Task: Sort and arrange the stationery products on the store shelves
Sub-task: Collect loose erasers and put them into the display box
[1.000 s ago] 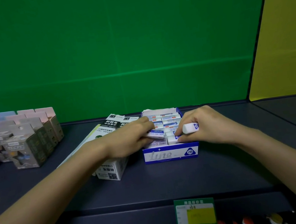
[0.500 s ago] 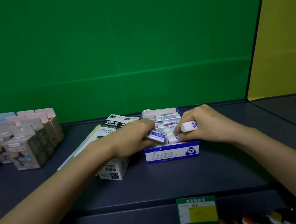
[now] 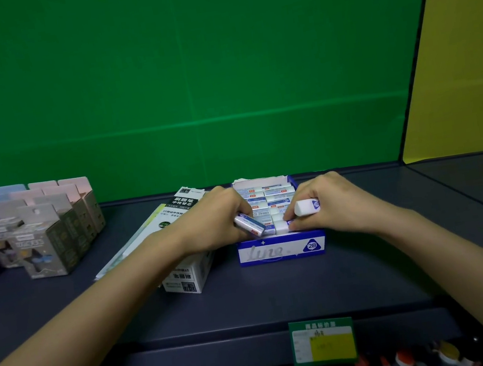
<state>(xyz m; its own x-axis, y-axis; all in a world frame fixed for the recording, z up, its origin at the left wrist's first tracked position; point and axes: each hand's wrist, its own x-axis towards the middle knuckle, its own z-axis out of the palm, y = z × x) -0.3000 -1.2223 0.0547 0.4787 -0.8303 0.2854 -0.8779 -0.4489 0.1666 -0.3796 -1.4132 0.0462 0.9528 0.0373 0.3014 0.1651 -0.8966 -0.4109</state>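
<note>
A blue and white display box marked 2B stands on the dark shelf, filled with several rows of white erasers in blue sleeves. My left hand grips one eraser, tilted down over the box's front left corner. My right hand holds another eraser above the front right rows, its lower fingers touching the erasers packed below.
A white and black refill box lies at an angle just left of the eraser box, under my left forearm. Several grey and pastel product boxes stand at the far left. A green price tag hangs on the shelf edge; bottles show below.
The eraser in my left hand has tipped from level to slanting downward at the box's front left. My right hand has stayed in place with its eraser.
</note>
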